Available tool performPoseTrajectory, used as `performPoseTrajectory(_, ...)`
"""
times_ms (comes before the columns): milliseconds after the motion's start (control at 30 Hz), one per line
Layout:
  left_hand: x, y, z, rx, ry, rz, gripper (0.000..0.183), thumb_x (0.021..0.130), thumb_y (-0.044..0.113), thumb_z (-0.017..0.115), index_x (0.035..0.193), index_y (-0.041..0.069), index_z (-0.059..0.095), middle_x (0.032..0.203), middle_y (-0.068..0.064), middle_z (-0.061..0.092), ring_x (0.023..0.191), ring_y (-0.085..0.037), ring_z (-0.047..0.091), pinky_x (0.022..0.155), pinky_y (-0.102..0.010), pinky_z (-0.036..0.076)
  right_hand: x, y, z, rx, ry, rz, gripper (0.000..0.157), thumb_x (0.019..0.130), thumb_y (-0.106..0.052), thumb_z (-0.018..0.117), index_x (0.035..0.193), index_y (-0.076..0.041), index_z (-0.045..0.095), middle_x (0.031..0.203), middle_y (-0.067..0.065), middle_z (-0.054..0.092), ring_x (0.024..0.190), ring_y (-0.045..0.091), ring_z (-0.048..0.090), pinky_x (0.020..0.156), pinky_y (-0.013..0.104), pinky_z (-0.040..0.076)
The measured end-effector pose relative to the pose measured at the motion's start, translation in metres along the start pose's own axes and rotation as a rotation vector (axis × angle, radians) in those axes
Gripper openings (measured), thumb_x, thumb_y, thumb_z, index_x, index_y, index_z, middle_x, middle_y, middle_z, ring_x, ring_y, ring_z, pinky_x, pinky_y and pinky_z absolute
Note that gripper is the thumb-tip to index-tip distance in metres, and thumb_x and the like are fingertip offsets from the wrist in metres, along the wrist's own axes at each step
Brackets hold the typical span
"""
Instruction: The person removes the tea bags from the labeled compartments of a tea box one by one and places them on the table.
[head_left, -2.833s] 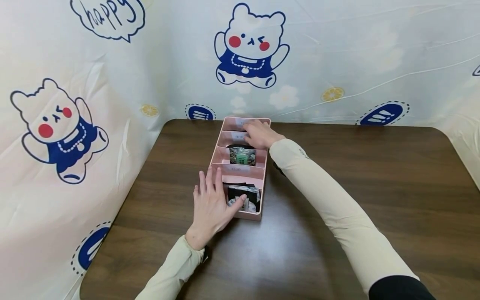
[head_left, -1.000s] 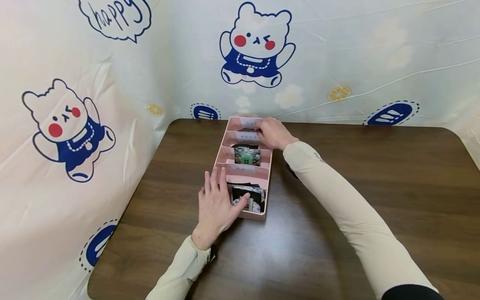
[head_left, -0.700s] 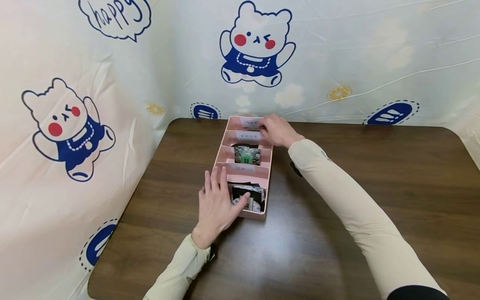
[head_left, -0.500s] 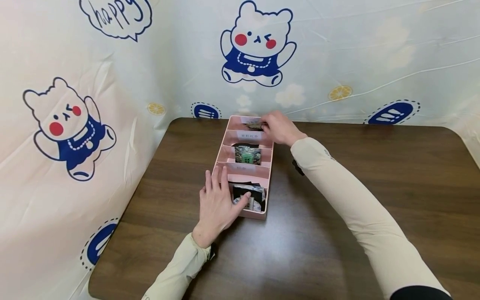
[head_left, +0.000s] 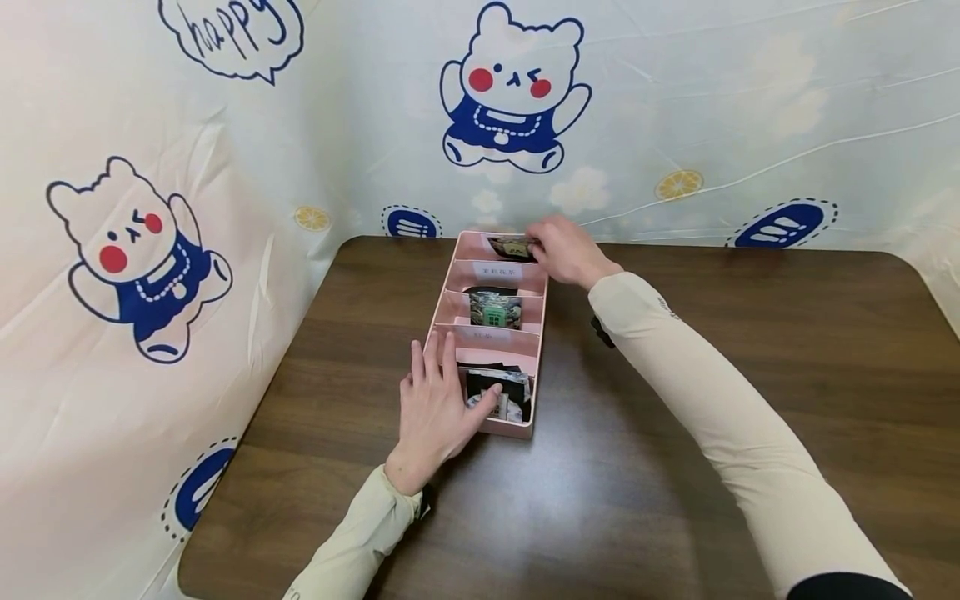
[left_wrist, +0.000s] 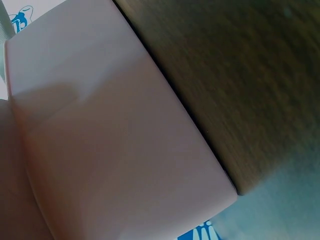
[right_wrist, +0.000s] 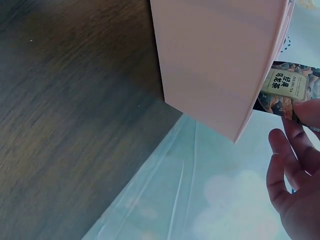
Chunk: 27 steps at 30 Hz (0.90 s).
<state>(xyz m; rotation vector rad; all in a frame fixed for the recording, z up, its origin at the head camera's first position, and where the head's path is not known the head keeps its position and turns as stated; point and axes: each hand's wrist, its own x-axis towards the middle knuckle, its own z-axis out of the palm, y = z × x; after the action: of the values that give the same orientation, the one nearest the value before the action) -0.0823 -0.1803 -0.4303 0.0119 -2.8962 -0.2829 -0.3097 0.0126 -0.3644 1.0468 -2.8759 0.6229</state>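
A long pink divided box (head_left: 507, 431) stands on the table. My right hand (head_left: 572, 252) is at its far end and pinches an oolong tea packet (right_wrist: 286, 85) between thumb and fingers. That packet rises partly above the rim of the farthest compartment. My left hand (head_left: 430, 417) lies along the box's near left side, fingers straight against the rim and thumb over the nearest compartment. Dark tea packets (head_left: 504, 385) stand under that thumb. A packet with a green label (head_left: 495, 313) sits in a middle compartment. The left wrist view shows mostly the box's side wall (left_wrist: 115, 135).
White paper labels with printed characters, such as the middle label (head_left: 495, 271), are stuck inside the compartments. The brown wooden table (head_left: 675, 350) ends at a printed cloth backdrop (head_left: 637, 108) behind and on the left.
My right hand has moved up and to the right at the far compartment, and the oolong tea packet has risen into sight with it. The left hand keeps its place on the box.
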Motion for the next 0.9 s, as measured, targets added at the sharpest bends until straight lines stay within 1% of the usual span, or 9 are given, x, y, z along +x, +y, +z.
performPoseTrajectory(167,0.000,0.000,0.001,0.003,0.004,0.000,0.097,0.082,0.072,0.047,0.153,0.009,0.024,0.155,-0.019,0.028,0.141,-0.049,0.027,0.090,-0.062,0.044,-0.004,-0.001,-0.005,0.021,-0.013,0.012,0.019,0.098,-0.013,0.050,0.103,-0.005,0.066,0.101,0.012,0.066,0.100,0.029,0.058,0.092,0.044,0.045)
performPoseTrajectory(333,0.000,0.000,0.001,0.003,-0.004,-0.002,0.098,0.082,0.073,0.046,0.153,0.009,0.023,0.155,-0.019,0.027,0.141,-0.050,0.026,0.090,-0.063,0.044,-0.006,0.000,-0.011,0.047,0.003,0.014,0.018,0.098,-0.013,0.050,0.102,-0.006,0.066,0.103,0.011,0.066,0.104,0.029,0.058,0.095,0.044,0.044)
performPoseTrajectory(633,0.000,-0.001,0.002,0.004,-0.021,-0.010,0.098,0.082,0.074,0.045,0.153,0.009,0.023,0.156,-0.018,0.026,0.142,-0.049,0.024,0.090,-0.062,0.043,-0.016,-0.001,-0.016,0.070,0.056,-0.011,0.016,0.097,-0.012,0.050,0.098,-0.005,0.065,0.098,0.010,0.064,0.092,0.027,0.057,0.087,0.042,0.045)
performPoseTrajectory(767,0.000,-0.002,0.002,0.003,-0.036,-0.015,0.099,0.083,0.074,0.044,0.153,0.009,0.022,0.156,-0.018,0.025,0.143,-0.048,0.022,0.091,-0.062,0.043,-0.020,-0.001,-0.022,0.105,0.078,-0.022,0.016,0.097,-0.010,0.050,0.099,-0.003,0.064,0.098,0.011,0.063,0.089,0.026,0.056,0.085,0.041,0.045)
performPoseTrajectory(900,0.001,-0.002,0.001,-0.001,-0.038,-0.011,0.099,0.083,0.074,0.044,0.153,0.009,0.022,0.156,-0.019,0.025,0.143,-0.049,0.022,0.091,-0.063,0.043,-0.025,0.000,-0.030,0.120,0.095,-0.033,0.017,0.097,-0.009,0.050,0.103,-0.001,0.064,0.101,0.013,0.063,0.090,0.027,0.057,0.085,0.042,0.046)
